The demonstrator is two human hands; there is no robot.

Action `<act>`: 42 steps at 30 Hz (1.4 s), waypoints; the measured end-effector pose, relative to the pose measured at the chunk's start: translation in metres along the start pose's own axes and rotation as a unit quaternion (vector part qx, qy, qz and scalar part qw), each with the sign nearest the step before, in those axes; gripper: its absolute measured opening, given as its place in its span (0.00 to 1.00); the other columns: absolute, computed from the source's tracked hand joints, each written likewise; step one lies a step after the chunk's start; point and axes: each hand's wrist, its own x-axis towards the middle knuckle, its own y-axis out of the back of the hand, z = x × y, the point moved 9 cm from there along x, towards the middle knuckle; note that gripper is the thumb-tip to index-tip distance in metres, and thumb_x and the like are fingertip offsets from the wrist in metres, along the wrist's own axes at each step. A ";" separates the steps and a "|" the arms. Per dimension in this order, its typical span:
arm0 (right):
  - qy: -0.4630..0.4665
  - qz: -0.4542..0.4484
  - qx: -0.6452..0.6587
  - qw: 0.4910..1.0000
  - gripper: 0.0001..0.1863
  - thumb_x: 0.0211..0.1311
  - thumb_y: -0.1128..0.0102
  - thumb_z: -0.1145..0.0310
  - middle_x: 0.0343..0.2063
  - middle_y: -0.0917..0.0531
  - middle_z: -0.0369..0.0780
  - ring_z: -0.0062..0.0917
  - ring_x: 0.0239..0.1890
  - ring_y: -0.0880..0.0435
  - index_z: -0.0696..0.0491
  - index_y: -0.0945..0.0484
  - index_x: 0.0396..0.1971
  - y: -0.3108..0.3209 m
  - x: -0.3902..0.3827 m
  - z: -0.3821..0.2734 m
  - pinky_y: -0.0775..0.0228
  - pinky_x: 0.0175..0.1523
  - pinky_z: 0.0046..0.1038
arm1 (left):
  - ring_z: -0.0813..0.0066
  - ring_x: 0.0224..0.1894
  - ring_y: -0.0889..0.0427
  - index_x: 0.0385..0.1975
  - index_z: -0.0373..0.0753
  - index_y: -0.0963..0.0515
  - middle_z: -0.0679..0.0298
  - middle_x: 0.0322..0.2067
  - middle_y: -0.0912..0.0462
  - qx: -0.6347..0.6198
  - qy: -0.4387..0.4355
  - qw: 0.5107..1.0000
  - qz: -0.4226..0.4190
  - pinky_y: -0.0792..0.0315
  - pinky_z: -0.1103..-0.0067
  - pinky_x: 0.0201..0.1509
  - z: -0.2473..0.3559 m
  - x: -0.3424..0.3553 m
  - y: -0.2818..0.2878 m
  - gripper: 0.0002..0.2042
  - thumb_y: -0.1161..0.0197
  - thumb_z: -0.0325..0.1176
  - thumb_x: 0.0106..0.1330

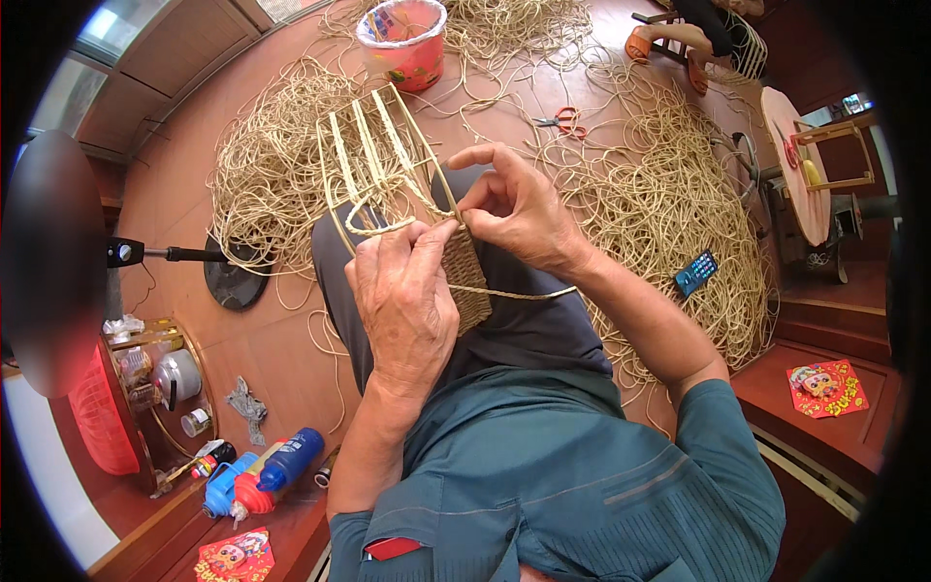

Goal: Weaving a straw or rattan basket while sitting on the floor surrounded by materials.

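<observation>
A half-woven basket [427,218] of pale, stiff cane rests on the person's lap, its lower part tightly plaited and its upper ribs bare and open. The left hand [402,301] grips the woven wall, fingers closed on it. The right hand [514,209] pinches a thin cane strand [514,293] at the rim. Loose, tangled cane [669,213] spreads across the reddish wooden floor [267,344]. A pink bucket [402,44] and orange scissors [562,120] lie beyond.

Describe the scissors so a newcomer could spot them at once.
Start at the pink bucket at the top of the floor, then look right across the loose cane strands. The scissors lie flat there beyond the right hand, their orange-red handles the only bright spot among pale cane.
</observation>
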 end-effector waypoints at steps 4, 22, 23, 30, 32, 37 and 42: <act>-0.051 0.076 0.166 0.982 0.27 0.66 0.35 0.82 0.37 0.12 0.37 0.14 0.37 0.14 0.57 0.27 0.65 0.007 -0.004 0.026 0.21 0.41 0.18 | 0.60 0.55 0.19 0.55 0.46 0.12 0.65 0.49 0.14 -0.021 0.006 1.000 0.016 0.30 0.65 0.60 -0.003 -0.004 0.003 0.21 0.32 0.18 0.63; -0.046 -0.008 0.144 0.988 0.29 0.76 0.31 0.73 0.44 0.12 0.36 0.14 0.40 0.15 0.54 0.29 0.73 -0.001 -0.001 0.022 0.19 0.43 0.19 | 0.59 0.57 0.19 0.54 0.47 0.12 0.64 0.51 0.13 -0.031 0.023 0.999 0.025 0.30 0.65 0.63 -0.006 -0.006 0.002 0.22 0.34 0.17 0.63; -0.037 0.021 0.124 0.991 0.27 0.76 0.32 0.73 0.43 0.13 0.35 0.13 0.38 0.16 0.54 0.28 0.71 0.001 -0.002 0.022 0.20 0.41 0.18 | 0.58 0.57 0.19 0.54 0.46 0.12 0.63 0.51 0.13 -0.049 0.025 0.998 0.036 0.29 0.64 0.63 -0.007 -0.007 0.003 0.22 0.35 0.16 0.63; -0.170 0.050 0.499 0.848 0.19 0.72 0.41 0.79 0.40 0.20 0.34 0.11 0.25 0.33 0.52 0.27 0.61 -0.021 -0.019 0.044 0.37 0.29 0.17 | 0.56 0.53 0.16 0.50 0.38 0.12 0.57 0.48 0.11 -0.147 0.041 0.981 0.122 0.27 0.66 0.64 -0.019 -0.025 0.026 0.16 0.37 0.15 0.66; -0.170 -0.003 0.567 0.806 0.20 0.67 0.40 0.79 0.38 0.23 0.33 0.11 0.23 0.38 0.51 0.26 0.58 -0.027 -0.022 0.036 0.45 0.26 0.16 | 0.58 0.54 0.15 0.49 0.37 0.12 0.56 0.48 0.11 -0.160 0.056 0.977 0.131 0.26 0.67 0.64 -0.027 -0.031 0.032 0.15 0.38 0.15 0.67; -0.177 0.064 0.431 0.882 0.21 0.66 0.36 0.75 0.29 0.28 0.26 0.08 0.20 0.39 0.48 0.25 0.57 0.051 -0.030 0.063 0.51 0.22 0.16 | 0.65 0.52 0.15 0.47 0.33 0.13 0.58 0.48 0.11 -0.204 0.127 0.957 0.163 0.24 0.73 0.62 -0.069 -0.043 0.043 0.12 0.43 0.15 0.75; -0.200 0.285 0.228 0.909 0.21 0.65 0.28 0.76 0.26 0.26 0.22 0.07 0.17 0.41 0.47 0.22 0.56 0.248 -0.088 0.148 0.52 0.18 0.14 | 0.77 0.52 0.16 0.50 0.32 0.14 0.63 0.48 0.12 -0.375 0.286 0.866 0.168 0.24 0.78 0.63 -0.141 -0.069 0.035 0.10 0.43 0.21 0.80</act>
